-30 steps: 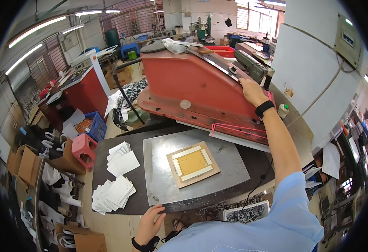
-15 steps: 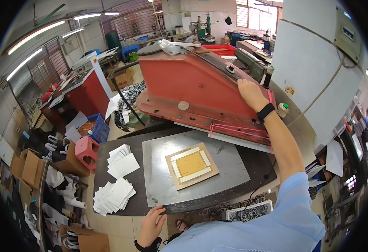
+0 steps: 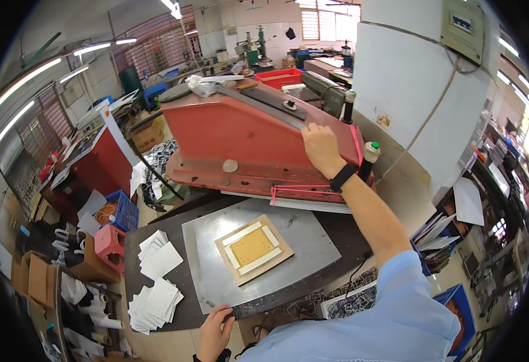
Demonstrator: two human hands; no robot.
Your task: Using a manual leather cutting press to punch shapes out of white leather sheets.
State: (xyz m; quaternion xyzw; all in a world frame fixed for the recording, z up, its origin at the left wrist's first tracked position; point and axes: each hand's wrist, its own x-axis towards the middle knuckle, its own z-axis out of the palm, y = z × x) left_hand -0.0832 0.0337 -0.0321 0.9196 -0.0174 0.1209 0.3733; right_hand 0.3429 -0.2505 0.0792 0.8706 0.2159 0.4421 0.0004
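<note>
My right hand [image 3: 322,146] lies at the upper edge of a large red press arm [image 3: 207,130], fingers curled over it. A black band circles that wrist. Below the arm, a flat metal plate [image 3: 313,247] rests on a dark table [image 3: 189,271]. On the plate sits a tan board [image 3: 279,256] carrying a yellow panel [image 3: 251,244] framed by pale strips. My left hand [image 3: 217,329] is at the table's front edge by the plate's near corner, fingers loosely apart and holding nothing. White square sheets [image 3: 162,261] lie in two loose stacks left of the plate.
Pink cord [image 3: 300,189] stretches along the press arm's lower edge. A green-capped bottle [image 3: 370,151] stands right of it. A pink stool [image 3: 109,247] and blue crate [image 3: 120,211] are at the left. A white tray of dark scraps [image 3: 349,304] is below the table's front edge.
The whole view has turned and shifted, so the scene sits further left and tilts differently. Both hands stay at about the same places on the press arm and table edge.
</note>
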